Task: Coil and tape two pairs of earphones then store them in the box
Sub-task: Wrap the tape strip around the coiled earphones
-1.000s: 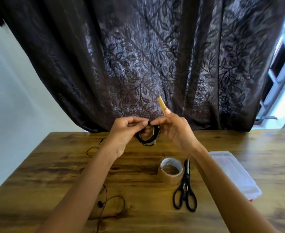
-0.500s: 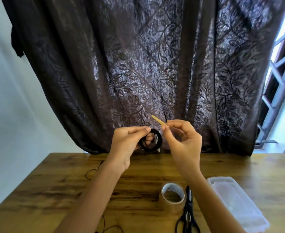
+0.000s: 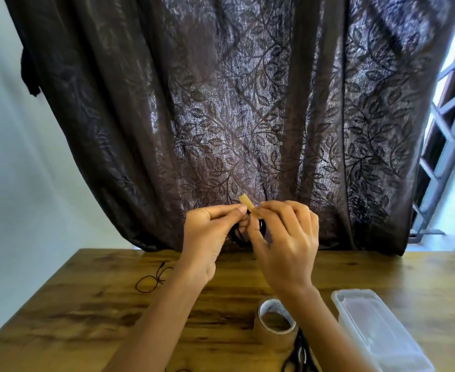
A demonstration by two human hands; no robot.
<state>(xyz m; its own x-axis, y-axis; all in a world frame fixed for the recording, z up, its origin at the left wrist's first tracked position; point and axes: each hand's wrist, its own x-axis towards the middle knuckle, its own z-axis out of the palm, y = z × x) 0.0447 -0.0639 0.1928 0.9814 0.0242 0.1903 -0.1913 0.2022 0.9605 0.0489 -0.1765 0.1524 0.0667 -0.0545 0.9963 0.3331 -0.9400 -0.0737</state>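
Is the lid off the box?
No, the clear box on the table has its lid on, beside the tape roll.

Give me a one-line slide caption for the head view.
Both hands, left hand and right hand, wrap a tape strip around a coiled black earphone above the wooden table.

Nothing legible is showing anywhere: faint grey marks are running around the inside of the tape roll (image 3: 274, 319), too blurred to be read.
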